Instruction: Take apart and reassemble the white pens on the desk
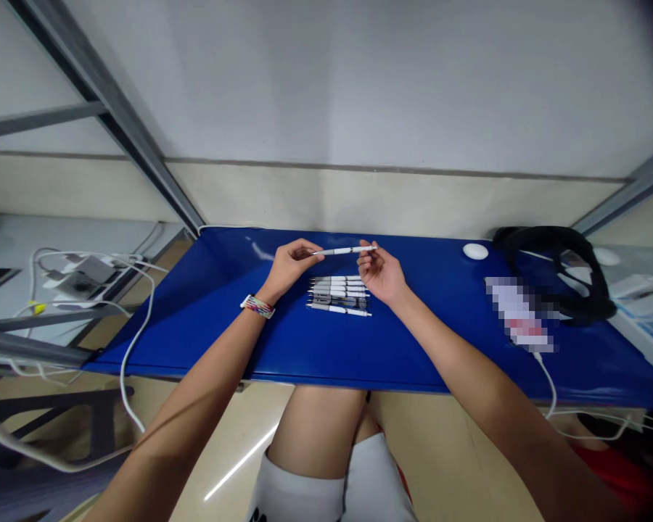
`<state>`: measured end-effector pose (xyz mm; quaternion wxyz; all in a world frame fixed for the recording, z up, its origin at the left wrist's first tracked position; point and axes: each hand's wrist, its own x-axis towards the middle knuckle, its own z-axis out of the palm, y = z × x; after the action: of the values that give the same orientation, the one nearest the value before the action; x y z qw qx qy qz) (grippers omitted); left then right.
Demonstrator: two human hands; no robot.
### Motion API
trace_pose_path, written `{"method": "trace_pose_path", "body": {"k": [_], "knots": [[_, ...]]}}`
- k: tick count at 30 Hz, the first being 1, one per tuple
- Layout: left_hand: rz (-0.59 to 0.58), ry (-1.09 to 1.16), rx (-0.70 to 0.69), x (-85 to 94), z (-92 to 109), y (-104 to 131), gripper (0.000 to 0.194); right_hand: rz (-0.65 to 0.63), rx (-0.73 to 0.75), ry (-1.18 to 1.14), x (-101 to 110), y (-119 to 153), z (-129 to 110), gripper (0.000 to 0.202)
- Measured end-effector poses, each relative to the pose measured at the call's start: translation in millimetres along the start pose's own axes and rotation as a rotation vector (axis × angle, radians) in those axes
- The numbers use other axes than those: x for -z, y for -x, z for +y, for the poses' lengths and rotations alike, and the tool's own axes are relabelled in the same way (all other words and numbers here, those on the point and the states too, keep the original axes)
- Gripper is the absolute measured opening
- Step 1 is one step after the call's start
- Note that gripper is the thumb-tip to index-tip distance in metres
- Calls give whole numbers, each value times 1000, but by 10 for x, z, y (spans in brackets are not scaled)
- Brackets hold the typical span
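A white pen with a grey grip is held level above the blue table. My left hand pinches its tip end. At the other end, the fingers of my right hand close on the pen near its push button. Just below, between both hands, several pens lie side by side in a row on the table. Most are white with grey grips, and one in the row looks darker and clear. The nearest pen lies slightly apart from the others.
To the right are a white oval object, a black strap-like headset and a blurred-out phone-like item with a white cable. Metal frame bars rise at the left, beside white power strips and loose cables.
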<state>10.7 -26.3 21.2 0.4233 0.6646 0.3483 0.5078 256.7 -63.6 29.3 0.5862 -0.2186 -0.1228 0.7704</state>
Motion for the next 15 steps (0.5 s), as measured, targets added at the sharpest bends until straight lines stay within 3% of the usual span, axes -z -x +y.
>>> {"method": "trace_pose_path", "body": {"k": [3, 8, 15], "knots": [[12, 8, 4, -2, -11, -1, 29, -6, -13, -31, -17, 13, -1, 25], [7, 8, -4, -7, -40, -2, 28, 28, 34, -21, -33, 5, 27, 12], [-4, -8, 4, -44, -10, 16, 28, 49, 49, -9, -20, 8, 24, 19]]}}
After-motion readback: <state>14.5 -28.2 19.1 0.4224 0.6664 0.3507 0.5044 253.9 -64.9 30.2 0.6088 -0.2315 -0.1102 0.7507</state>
